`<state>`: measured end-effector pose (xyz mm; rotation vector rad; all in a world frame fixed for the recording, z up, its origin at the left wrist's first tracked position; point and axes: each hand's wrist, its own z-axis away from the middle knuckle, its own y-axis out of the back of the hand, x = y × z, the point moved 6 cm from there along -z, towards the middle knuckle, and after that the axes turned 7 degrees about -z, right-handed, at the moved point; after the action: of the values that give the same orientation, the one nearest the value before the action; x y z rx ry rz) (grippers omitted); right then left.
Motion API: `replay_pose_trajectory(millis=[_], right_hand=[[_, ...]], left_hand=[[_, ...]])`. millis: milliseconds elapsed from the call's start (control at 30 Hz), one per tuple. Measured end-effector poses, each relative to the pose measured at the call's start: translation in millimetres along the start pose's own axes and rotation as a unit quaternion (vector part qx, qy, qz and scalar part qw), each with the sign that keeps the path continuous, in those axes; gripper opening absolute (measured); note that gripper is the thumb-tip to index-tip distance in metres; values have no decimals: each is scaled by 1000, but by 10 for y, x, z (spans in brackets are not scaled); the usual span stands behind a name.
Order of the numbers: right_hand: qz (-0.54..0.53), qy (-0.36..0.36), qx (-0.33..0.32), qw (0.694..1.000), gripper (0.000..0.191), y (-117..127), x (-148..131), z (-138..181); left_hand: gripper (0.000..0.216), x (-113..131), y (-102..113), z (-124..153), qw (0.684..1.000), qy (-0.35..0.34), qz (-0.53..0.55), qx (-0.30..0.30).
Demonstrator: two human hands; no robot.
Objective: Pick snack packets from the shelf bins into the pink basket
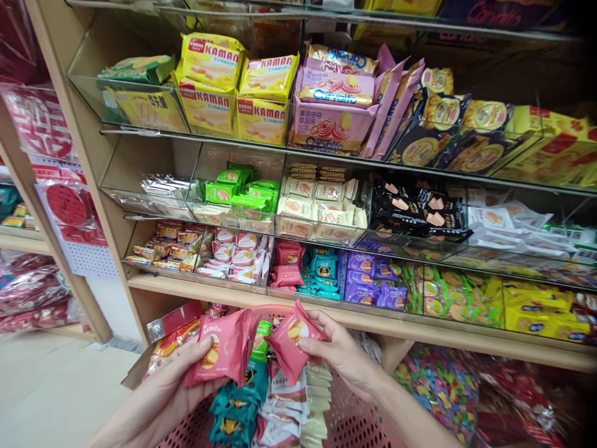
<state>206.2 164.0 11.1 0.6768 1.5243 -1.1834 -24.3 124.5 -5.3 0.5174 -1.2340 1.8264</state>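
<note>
My left hand (180, 367) is closed around a red snack packet (227, 348), its thumb across the front; a second red edge shows behind it, so there may be more than one. In my right hand (333, 348) another red snack packet (291, 345) is pinched between thumb and fingers, tilted with one corner up. Both hands are over a pink perforated basket (361, 417). Inside the basket lie teal packets (233, 414), white-and-brown packets (282, 410), a row of cream packets (318, 398) and a green packet (261, 339) partly hidden between the hands.
A tiered shelf with clear dividers stands ahead. Its lowest tier holds red packets (288, 274), teal packets (323, 264) and purple packets (364, 280). Above are yellow biscuit packs (209, 59). An open carton (175, 330) sits left of the basket; colourful sweets (433, 386) lie below right.
</note>
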Motion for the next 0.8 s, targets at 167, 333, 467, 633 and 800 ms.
replay_pose_trajectory(millis=[167, 333, 467, 633, 800], right_hand=[[-17, -10, -1, 1000, 55, -38, 17, 38], [-29, -18, -17, 999, 58, -63, 9, 47], [-13, -23, -3, 1000, 54, -19, 3, 67], [17, -80, -9, 997, 59, -20, 56, 132], [3, -64, -31, 998, 66, -73, 23, 118]], left_hand=[[54, 21, 13, 51, 999, -23, -14, 25], [52, 25, 31, 58, 998, -36, -43, 25], [50, 24, 9, 42, 998, -38, -45, 10], [41, 51, -45, 62, 998, -36, -45, 0], [39, 57, -27, 70, 998, -38, -50, 13]])
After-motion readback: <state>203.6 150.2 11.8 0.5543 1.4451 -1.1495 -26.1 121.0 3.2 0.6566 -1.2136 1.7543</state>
